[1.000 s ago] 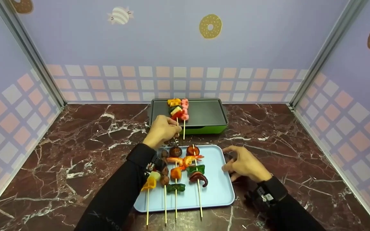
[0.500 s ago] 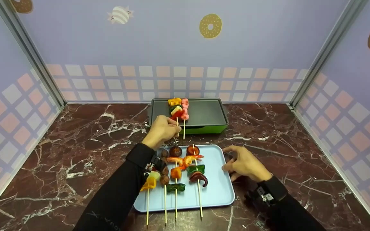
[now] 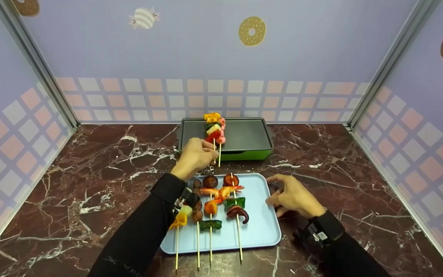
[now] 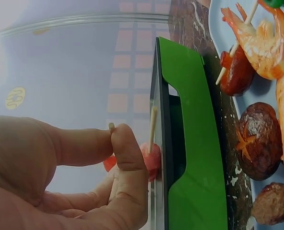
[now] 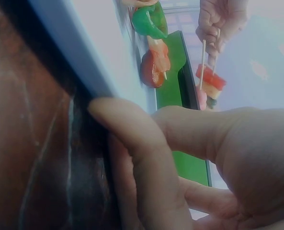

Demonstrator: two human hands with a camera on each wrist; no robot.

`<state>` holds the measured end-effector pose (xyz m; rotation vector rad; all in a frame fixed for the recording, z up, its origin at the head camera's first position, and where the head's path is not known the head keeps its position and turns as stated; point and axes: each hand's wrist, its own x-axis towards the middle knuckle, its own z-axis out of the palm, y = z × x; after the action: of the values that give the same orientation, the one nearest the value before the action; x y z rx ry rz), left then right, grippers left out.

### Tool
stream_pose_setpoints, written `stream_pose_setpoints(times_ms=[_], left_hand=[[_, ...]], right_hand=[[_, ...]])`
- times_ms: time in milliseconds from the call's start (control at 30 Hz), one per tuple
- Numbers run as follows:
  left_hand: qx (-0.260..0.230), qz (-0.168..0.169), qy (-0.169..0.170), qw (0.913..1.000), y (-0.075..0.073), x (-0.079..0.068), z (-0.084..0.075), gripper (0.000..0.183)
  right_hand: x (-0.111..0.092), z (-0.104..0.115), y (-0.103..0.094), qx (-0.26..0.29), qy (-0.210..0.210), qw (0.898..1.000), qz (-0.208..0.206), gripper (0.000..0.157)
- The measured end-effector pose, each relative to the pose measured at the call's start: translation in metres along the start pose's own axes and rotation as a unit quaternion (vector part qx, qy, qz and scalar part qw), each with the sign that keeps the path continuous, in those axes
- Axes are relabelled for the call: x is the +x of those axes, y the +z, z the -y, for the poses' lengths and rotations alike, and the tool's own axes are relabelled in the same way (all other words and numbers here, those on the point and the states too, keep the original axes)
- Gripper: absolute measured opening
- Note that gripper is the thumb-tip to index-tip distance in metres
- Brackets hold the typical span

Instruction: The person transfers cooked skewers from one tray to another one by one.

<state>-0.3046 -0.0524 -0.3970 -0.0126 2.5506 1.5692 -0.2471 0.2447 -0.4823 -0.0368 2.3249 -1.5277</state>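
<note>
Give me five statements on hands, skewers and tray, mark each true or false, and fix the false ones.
1. The left hand pinches a skewer by its stick. True.
2. The right hand touches the blue tray at its edge. True.
3. The held skewer's food lies on the tray. False: it is over the green grill.
4. Only two sticks jut past the tray's near edge. False: four sticks do.
5. In the head view, the rightmost tray skewer carries a dark curled tentacle. True.

Pale-blue tray [image 3: 260, 225], green grill [image 3: 244, 139], dark-red counter [image 3: 71, 211] — veined white
</note>
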Motion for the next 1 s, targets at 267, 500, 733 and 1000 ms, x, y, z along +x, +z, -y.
stream_pose_setpoints(times_ms=[267, 500, 733, 1000], left_hand=[[0.007, 0.006, 0.022, 0.9997, 0.003, -0.008, -0.005, 0.03], [-0.021, 0.017, 0.024, 0.9993, 0.008, -0.018, -0.006, 0.026], [-0.01, 0.014, 0.036, 0.9992, 0.014, -0.028, -0.006, 0.026], [-0.011, 0.048, 0.039, 0.998, 0.018, -0.042, -0.007, 0.027]], right_hand=[[0.0, 0.001, 0.0, 0.003, 0.002, 1.0, 0.004, 0.075], [-0.001, 0.001, 0.0, 0.007, -0.003, 1.0, 0.007, 0.073], [0.001, -0.001, 0.001, -0.001, 0.0, 1.0, 0.004, 0.072], [0.0, 0.001, 0.0, 0.004, 0.008, 1.0, 0.003, 0.073]])
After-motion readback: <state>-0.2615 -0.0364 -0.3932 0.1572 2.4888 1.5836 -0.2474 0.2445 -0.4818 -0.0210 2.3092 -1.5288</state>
